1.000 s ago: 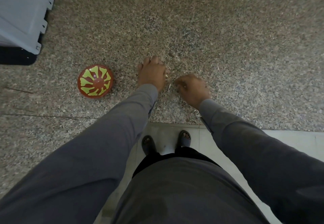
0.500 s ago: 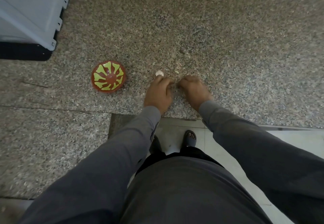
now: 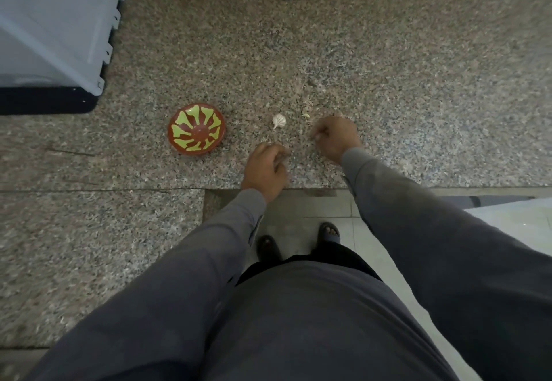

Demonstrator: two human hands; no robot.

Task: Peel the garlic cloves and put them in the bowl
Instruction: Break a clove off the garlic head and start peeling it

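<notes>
Contents of curled right hand point(image 3: 336, 137) unclear

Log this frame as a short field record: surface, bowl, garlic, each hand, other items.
surface: speckled granite counter
bowl: red bowl with yellow-green pattern, on the counter, no cloves visible inside
garlic: white garlic piece lying on the counter between bowl and right hand, touched by neither hand
left hand: left hand near the counter edge, fingers loosely curled; contents not discernible
right hand: right hand on the counter, fingers curled; cannot tell whether it holds anything
other: grey plastic crate at the far left
</notes>
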